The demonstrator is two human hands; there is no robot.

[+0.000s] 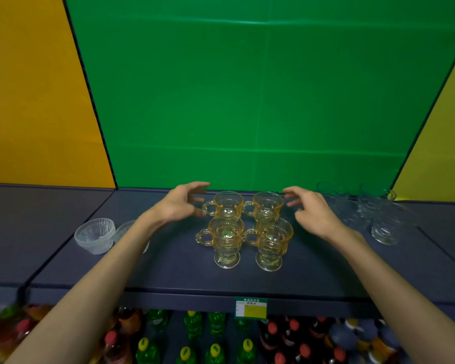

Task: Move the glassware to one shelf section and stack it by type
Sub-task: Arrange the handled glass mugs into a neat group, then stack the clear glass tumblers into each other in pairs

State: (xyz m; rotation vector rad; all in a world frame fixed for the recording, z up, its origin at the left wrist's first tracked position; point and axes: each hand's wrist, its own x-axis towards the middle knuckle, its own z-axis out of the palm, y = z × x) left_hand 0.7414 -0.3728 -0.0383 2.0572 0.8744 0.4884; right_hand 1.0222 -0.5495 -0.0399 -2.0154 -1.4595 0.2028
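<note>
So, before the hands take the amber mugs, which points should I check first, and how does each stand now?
1. Both hands free: ok. The left hand and right hand are open and hold nothing.
2. Amber mugs upright: ok, four stand in a close two-by-two group.
3. Handles clear of the grip: cannot tell; the left hand's fingers are near the rear-left mug's handle, contact unclear.
4. Clear glasses at the right out of the way: ok, though close beside the right hand.
5. Frosted bowls at the left out of the way: ok, one partly hidden by the left forearm.
</note>
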